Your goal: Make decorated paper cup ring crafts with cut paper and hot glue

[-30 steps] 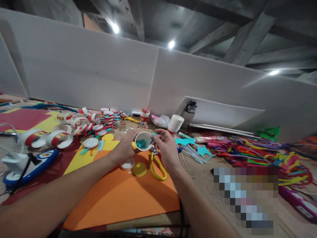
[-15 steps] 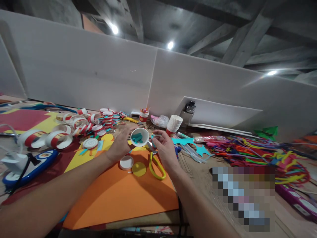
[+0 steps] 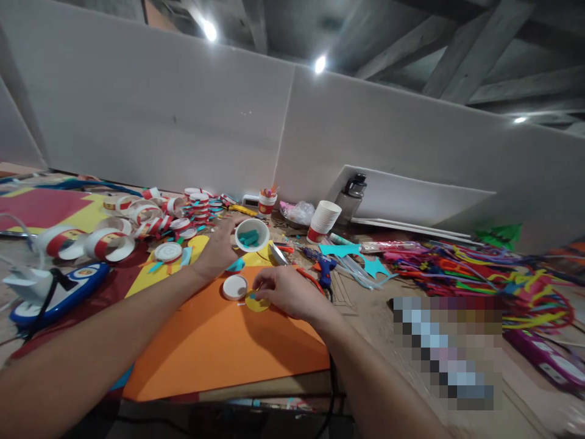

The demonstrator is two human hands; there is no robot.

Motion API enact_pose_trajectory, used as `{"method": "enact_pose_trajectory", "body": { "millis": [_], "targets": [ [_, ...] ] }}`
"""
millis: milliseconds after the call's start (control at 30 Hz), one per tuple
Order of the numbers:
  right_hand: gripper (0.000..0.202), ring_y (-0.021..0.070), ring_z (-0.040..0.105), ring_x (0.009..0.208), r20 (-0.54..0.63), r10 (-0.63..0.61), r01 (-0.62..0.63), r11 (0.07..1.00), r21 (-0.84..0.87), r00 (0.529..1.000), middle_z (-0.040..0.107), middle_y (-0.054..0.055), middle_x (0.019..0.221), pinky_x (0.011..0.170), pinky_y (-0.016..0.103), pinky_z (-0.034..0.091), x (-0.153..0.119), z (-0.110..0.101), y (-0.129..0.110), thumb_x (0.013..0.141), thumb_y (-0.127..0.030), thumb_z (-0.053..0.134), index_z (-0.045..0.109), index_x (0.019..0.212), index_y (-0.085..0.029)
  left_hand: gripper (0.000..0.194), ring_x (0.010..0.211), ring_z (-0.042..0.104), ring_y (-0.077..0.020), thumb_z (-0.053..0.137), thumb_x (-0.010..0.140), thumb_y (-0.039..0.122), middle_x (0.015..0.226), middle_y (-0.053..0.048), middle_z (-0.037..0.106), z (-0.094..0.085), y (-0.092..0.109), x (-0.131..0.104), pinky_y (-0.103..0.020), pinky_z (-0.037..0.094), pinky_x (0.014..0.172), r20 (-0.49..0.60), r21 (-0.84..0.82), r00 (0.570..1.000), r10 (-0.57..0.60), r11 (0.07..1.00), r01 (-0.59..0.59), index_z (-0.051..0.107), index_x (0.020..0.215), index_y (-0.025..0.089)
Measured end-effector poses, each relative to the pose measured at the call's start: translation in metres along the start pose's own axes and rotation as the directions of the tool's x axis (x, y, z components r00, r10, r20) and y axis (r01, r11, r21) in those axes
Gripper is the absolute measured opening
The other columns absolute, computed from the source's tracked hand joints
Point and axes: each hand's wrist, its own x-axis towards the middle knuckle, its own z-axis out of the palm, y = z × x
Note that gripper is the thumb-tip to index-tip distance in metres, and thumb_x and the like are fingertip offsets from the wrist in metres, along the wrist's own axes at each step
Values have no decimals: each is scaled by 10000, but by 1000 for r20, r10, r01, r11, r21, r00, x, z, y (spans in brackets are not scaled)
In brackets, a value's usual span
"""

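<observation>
Left hand (image 3: 217, 247) and right hand (image 3: 287, 289) are working apart over the desk (image 3: 365, 320). Beneath, an orange sheet (image 3: 219, 347) is lying flat, probably limp and easily creased. The left hand is clasping the side of a white paper cup (image 3: 241, 245), whose mouth is tilting toward the person. The cup is looking light and crushable, so a gentle hold around its wall should suit. On the sheet, the right hand is curling over a yellow disc (image 3: 257, 304), likely thin and best lifted by its edge. Teal pieces (image 3: 249, 238) are resting inside the cup; a teal scrap (image 3: 253, 296) is showing at the right hand, whether pinched I cannot tell.
</observation>
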Motion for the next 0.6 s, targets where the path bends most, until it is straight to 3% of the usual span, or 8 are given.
{"method": "enact_pose_trajectory", "body": {
  "millis": [100, 200, 267, 300, 467, 600],
  "targets": [
    [59, 127, 577, 586, -155, -67, 38, 983, -181, 986, 677, -9, 671, 525, 231, 361, -2, 1, -8, 793, -199, 654, 708, 771, -207, 496, 1106, 593, -224, 688, 751, 219, 1217, -80, 615, 0, 3, -1, -362, 492, 942, 25, 18, 1000, 0, 1000, 0, 521, 1217, 197],
    [140, 147, 611, 733, -363, -231, 102, 934, -341, 903, 702, 32, 814, 657, 254, 420, 3, -3, -13, 889, -212, 569, 705, 864, -191, 470, 1091, 598, -231, 684, 749, 197, 1187, -80, 630, 0, 8, -1, -372, 490, 944, 38, 54, 999, 31, 998, -33, 538, 1196, 190],
    [171, 163, 618, 819, -417, -328, 95, 867, -488, 848, 698, 62, 915, 726, 267, 433, 7, -6, -15, 925, -226, 530, 695, 943, -185, 469, 1098, 596, -233, 675, 752, 168, 1185, -85, 631, 0, 13, -1, -381, 488, 952, 56, 48, 995, 88, 995, -91, 536, 1200, 184],
    [188, 171, 621, 841, -411, -344, 64, 826, -560, 844, 695, 70, 946, 731, 271, 434, 9, -7, -16, 939, -245, 512, 690, 971, -191, 470, 1106, 593, -230, 665, 758, 151, 1189, -87, 630, 1, 15, -1, -383, 486, 958, 70, 30, 990, 122, 992, -124, 531, 1207, 182],
    [245, 197, 671, 786, -250, -136, -120, 603, -789, 959, 712, 66, 967, 622, 270, 430, 13, -5, -28, 943, -211, 444, 659, 1056, -245, 475, 1119, 587, -222, 631, 758, 75, 1186, -96, 630, 4, 28, -2, -397, 475, 978, 114, -30, 963, 243, 970, -241, 523, 1209, 181],
    [291, 211, 700, 801, -199, 23, -182, 515, -838, 980, 721, 114, 968, 629, 271, 463, 18, 0, -40, 922, -130, 406, 652, 1063, -199, 495, 1130, 582, -244, 631, 747, 72, 1197, -104, 633, 6, 32, -4, -430, 463, 992, 139, 13, 955, 260, 964, -265, 526, 1216, 189]
  ]
}}
